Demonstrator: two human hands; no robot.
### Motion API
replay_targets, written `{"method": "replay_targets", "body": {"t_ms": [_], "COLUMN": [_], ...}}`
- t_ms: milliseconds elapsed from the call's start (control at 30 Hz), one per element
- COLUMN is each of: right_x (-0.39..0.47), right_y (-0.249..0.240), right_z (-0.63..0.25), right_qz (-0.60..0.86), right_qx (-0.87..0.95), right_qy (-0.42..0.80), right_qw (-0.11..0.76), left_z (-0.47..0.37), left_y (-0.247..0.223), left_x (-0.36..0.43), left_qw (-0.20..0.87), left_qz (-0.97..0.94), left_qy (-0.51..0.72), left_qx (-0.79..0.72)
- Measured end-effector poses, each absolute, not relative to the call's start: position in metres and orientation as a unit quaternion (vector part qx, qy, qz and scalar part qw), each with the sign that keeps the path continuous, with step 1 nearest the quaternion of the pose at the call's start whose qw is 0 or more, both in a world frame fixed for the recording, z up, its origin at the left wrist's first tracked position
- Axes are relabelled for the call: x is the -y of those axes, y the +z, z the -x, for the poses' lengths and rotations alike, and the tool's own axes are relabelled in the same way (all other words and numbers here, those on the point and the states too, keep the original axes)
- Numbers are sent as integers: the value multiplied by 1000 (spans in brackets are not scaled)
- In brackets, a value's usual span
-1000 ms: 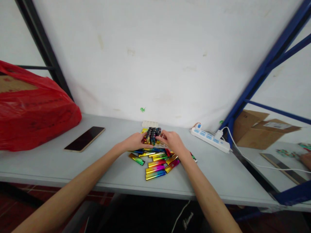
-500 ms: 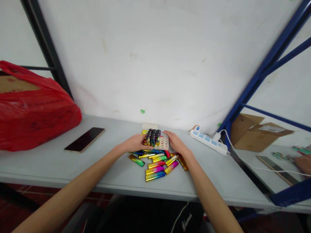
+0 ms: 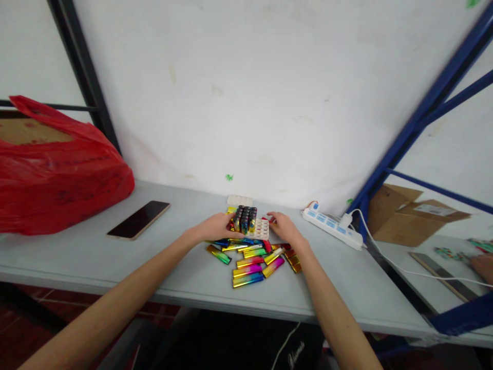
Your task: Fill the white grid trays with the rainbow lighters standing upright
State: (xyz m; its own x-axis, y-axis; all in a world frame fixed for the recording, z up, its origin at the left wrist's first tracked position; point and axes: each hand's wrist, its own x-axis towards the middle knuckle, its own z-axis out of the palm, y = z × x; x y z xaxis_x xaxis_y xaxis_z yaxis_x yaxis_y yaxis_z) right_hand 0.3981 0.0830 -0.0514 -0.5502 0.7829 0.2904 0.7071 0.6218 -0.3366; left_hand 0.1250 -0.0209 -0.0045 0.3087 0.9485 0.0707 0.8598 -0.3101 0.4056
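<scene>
Several metallic, rainbow-coloured lighters with dark tops (image 3: 245,218) stand upright in the left part of a white tray with rows of holes (image 3: 262,228). My left hand (image 3: 217,226) is closed around the tray's left end and the lighters there. Just off the tray's right end is my right hand (image 3: 284,226), its fingers bent and apart, with nothing visible in them. More lighters (image 3: 248,270) lie loose in a pile in front of and under the tray. A bright red piece (image 3: 266,246) shows by the tray's near right corner.
Behind the tray lies another white tray (image 3: 239,200). A phone (image 3: 139,220) and a red plastic bag (image 3: 65,174) are on the left. To the right are a power strip (image 3: 333,227), a blue frame post (image 3: 408,115) and a cardboard box (image 3: 408,218). Another person's hand (image 3: 483,266) shows at the right edge.
My right hand has drawn slightly away from the tray's right end, and its fingers have bent. My left hand keeps its hold. The whole view has shifted a little.
</scene>
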Motion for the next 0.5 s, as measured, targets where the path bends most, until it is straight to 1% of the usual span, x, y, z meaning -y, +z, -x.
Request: {"method": "replay_targets", "body": {"t_ms": [100, 200, 267, 400, 500], "right_x": [-85, -86, -86, -83, -79], "right_y": [-57, -57, -55, -50, -47], "right_z": [-399, -398, -396, -392, -389], "right_qz": [449, 469, 467, 435, 416], "right_qx": [865, 836, 817, 794, 772], "right_qy": [56, 66, 107, 218, 262], "right_qw": [215, 277, 320, 364, 402], "left_z": [-125, -124, -124, -125, -124], "left_y": [-5, -6, -6, -6, -6], "left_x": [21, 21, 21, 22, 21], "left_qw": [145, 146, 146, 144, 145], "left_qz": [-794, -794, -795, -799, -798], "left_qy": [147, 152, 155, 154, 156], "left_qx": [-572, -570, -567, -564, -564]}}
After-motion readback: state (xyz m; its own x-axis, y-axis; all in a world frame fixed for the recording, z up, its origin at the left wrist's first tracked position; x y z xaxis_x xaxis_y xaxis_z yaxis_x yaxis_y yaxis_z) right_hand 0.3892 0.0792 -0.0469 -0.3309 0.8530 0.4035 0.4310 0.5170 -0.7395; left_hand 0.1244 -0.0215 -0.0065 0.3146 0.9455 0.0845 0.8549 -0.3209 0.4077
